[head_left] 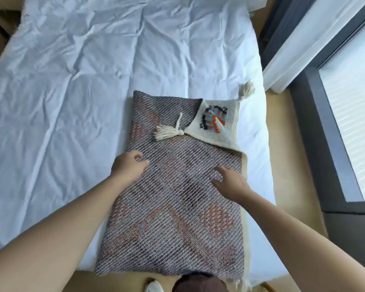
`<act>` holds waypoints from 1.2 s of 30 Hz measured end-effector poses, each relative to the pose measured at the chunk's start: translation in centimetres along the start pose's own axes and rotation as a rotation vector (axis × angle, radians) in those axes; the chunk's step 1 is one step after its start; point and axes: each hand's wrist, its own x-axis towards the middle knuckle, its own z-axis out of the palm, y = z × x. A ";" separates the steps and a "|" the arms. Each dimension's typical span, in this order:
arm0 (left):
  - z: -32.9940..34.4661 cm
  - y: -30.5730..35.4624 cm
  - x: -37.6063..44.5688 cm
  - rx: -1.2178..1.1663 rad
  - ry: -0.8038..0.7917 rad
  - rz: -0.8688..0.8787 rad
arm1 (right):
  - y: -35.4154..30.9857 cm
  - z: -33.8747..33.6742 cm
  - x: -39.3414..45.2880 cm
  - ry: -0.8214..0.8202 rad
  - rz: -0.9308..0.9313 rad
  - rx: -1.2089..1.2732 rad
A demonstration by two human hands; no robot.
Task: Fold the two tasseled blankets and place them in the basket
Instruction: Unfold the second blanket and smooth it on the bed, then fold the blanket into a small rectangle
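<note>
1. Woven, one folded blanket [173,207] lies on the bed [93,81], one corner turned back to show its patterned face.
2. Two cream tassels: one tassel [169,132] on top, one [246,90] off the far corner.
3. Two hands: left hand [128,165] and right hand [230,182] press flat, fingers spread, gripping nothing.

1. No readable text, label, brand, number or sign shows anywhere.
2. The blanket [173,207] carries only a woven colour pattern on its turned corner, no letters.
</note>
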 end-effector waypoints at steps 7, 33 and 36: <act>5.2 2.2 12.1 0.259 0.037 0.090 | 3.2 0.4 14.1 -0.002 -0.151 -0.288; 2.6 3.3 30.1 -0.076 0.417 -0.240 | 11.2 -12.7 32.7 0.556 0.242 1.100; 1.6 2.1 31.3 -0.227 0.505 -0.265 | 12.5 -12.4 32.8 0.591 0.355 1.243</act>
